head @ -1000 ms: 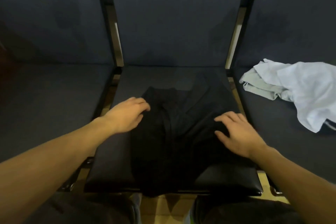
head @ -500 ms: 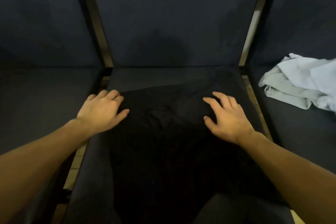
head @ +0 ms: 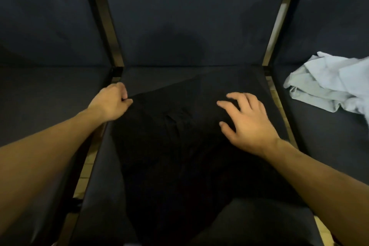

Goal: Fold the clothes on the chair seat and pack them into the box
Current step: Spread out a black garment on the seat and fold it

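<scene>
a row of dark upholstered chairs fills the view, and the middle chair seat carries the work. spread over it lies a black garment, flat across most of the cushion, its near end running down toward the bottom of the view; its exact kind is hard to tell in the dim light. on the next seat to the right, well apart from the black one, a pale blue-white garment sits crumpled in a heap.

the right hand hovers over or lightly rests on the black garment's right part, fingers spread and only gently bent, its grip holding nothing. the left hand is at the garment's far left corner, fingers curled with thumb meeting them, and appears to pinch the cloth edge there.

judging by this, the task is at an early stage: the black garment looks laid out and being straightened, with folding not finished, the pale garment untouched and unfolded, and nothing packed. no box is in view.

no brand, label or writing can be read on anything here.
</scene>
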Demonstrator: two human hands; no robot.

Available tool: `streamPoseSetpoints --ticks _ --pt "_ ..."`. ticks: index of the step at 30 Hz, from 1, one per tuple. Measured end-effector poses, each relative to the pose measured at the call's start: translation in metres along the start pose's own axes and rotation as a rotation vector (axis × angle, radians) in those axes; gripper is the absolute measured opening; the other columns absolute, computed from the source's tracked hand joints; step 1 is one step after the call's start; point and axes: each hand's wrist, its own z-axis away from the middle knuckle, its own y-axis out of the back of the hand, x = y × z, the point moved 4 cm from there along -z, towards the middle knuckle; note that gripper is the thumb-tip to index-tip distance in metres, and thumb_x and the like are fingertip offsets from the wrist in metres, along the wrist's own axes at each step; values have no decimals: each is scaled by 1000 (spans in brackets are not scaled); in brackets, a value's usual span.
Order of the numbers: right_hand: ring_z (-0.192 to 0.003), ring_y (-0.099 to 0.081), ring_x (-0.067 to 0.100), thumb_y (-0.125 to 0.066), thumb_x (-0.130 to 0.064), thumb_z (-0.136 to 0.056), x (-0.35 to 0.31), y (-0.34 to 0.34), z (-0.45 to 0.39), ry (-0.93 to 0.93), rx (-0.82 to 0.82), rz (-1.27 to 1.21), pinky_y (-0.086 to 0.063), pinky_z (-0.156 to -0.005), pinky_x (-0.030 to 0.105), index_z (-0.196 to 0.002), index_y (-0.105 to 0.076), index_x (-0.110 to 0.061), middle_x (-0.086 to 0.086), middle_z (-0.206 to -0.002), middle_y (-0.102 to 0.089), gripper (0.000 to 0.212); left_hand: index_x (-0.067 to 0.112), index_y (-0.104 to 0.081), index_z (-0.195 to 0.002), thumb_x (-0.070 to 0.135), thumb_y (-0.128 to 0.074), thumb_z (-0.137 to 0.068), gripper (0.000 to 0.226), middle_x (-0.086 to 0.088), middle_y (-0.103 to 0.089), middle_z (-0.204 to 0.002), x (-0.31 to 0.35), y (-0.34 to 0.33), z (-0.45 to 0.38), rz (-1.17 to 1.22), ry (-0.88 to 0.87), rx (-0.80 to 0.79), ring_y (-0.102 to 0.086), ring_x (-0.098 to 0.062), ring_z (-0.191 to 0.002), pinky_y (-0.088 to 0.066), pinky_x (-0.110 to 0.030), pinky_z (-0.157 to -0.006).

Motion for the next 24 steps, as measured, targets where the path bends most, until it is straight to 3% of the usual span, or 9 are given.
streamPoseSetpoints --ticks 2,3,6,8,11,14,18,21,24 --pt "-107 -49 32 -57 -46 -87 -39 13 38 148 197 -99 -45 -84 48 -120 -62 -24 7 -120 -52 40 19 -47 -104 32 -73 -93 31 -3 -57 -99 -8 0 5 154 112 -88 -58 -23 -91 -46 -41 -79" --pt "-99 -50 30 -57 -48 -86 -63 12 64 230 179 -144 -45 -79 45 -113 -63 -25 5 -112 -53 36 18 -49 -106 30 -76 -92 33 -4 -60 -97 -13 -3 9 192 146 -141 -60 -23 -89 -50 -43 -80" --pt "-113 -47 25 -53 -64 -81 -116 -17 128 336 -135 -184 -45 -94 42 -128 -53 -35 -1 -125 -48 55 11 -61 -102 22 -71 -95 16 -9 -65 -86 -17 -9 21 256 186 -151 -64 -25 -78 -55 -47 -80" --pt "-131 -37 24 -51 -66 -80 -128 -41 148 272 -266 -245 -31 -112 44 -138 -43 -43 -5 -140 -39 62 11 -59 -102 20 -62 -101 9 -11 -64 -88 -19 -6 25 395 229 -86 -64 -24 -77 -58 -45 -74" --pt "-129 -42 15 -55 -50 -85 -134 -48 165 205 -167 -321 -31 -117 39 -119 -55 -39 -13 -131 -46 35 13 -55 -118 21 -56 -103 18 -16 -66 -102 -20 4 37 569 314 -37 -68 -28 -80 -60 -43 -62" --pt "-108 -53 6 -55 -28 -90 -143 -42 175 143 -84 -620 -37 -107 25 -105 -58 -29 -13 -111 -59 16 22 -58 -120 15 -52 -103 19 -12 -63 -104 -26 26 55 651 340 35 -63 -26 -76 -52 -37 -54" --pt "-73 -56 3 -48 -34 -96 -147 -22 186 -280 -36 -1214 -47 -73 32 -96 -52 -33 -9 -79 -61 4 24 -71 -111 4 -37 -102 40 -7 -65 -106 -21 57 82 816 312 -116 -61 -20 -80 -52 -33 -53" --pt "-94 -64 9 -51 -28 -103 -114 -12 185 -735 192 -1550 -50 -90 31 -99 -64 -33 -9 -95 -69 15 19 -74 -105 10 -46 -103 29 -3 -70 -105 9 79 84 1070 252 -105 -70 -12 -77 -58 -24 -53" --pt "-119 -58 21 -45 -31 -106 -63 -29 189 -1198 207 -1623 -42 -110 46 -125 -60 -31 -4 -126 -62 24 27 -65 -126 20 -58 -101 27 2 -70 -95 63 66 79 1244 50 -192 -69 -13 -76 -58 -27 -63"
